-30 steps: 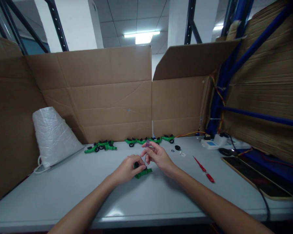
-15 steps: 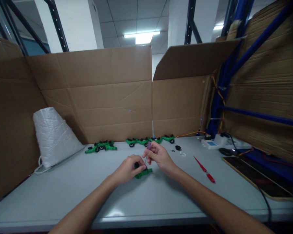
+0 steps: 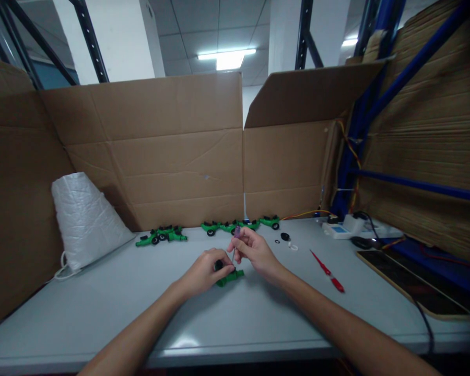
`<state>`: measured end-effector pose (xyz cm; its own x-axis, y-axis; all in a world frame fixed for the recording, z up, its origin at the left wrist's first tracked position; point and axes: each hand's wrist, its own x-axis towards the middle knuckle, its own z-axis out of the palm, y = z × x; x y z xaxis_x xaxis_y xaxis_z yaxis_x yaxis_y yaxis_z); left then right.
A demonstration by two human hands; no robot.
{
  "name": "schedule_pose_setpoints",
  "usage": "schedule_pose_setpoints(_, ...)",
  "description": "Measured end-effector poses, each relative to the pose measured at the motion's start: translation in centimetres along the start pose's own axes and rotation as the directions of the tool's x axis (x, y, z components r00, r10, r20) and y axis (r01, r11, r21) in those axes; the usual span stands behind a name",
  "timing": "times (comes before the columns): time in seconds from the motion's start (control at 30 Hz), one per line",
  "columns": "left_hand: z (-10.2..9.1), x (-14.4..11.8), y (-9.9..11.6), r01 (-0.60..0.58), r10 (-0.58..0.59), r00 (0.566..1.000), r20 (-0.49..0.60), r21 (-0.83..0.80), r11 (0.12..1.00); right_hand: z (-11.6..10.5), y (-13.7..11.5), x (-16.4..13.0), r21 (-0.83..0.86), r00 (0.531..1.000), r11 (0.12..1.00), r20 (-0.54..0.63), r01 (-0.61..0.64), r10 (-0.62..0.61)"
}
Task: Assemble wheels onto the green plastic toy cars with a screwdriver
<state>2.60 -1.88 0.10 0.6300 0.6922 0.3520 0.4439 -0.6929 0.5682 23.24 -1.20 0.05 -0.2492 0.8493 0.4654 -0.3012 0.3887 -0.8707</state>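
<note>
In the lower middle of the frame, our left hand (image 3: 209, 268) holds a green piece (image 3: 231, 278). Just right of it, our right hand (image 3: 256, 254) pinches a purple stick tool (image 3: 237, 232), tip down by the green piece. A red tool (image 3: 327, 271) lies lower right.

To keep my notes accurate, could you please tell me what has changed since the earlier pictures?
The right hand has curled its fingers lower, showing more of the purple-handled tool it holds; nothing was visibly released. The left hand stays on the green part.
</note>
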Motion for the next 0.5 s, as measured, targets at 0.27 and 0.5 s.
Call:
schedule_pose_setpoints(0.27,-0.01,0.08,0.26,-0.014,0.014,1.000,-0.013,0.000,1.000,0.18,-0.07,-0.17,0.052,0.998,0.998,0.039,-0.041,0.039)
schedule_pose_setpoints(0.5,0.02,0.07,0.12,-0.003,0.003,1.000,-0.002,0.010,1.000,-0.03,0.05,-0.02,0.044,0.999,0.999,0.029,-0.023,0.022)
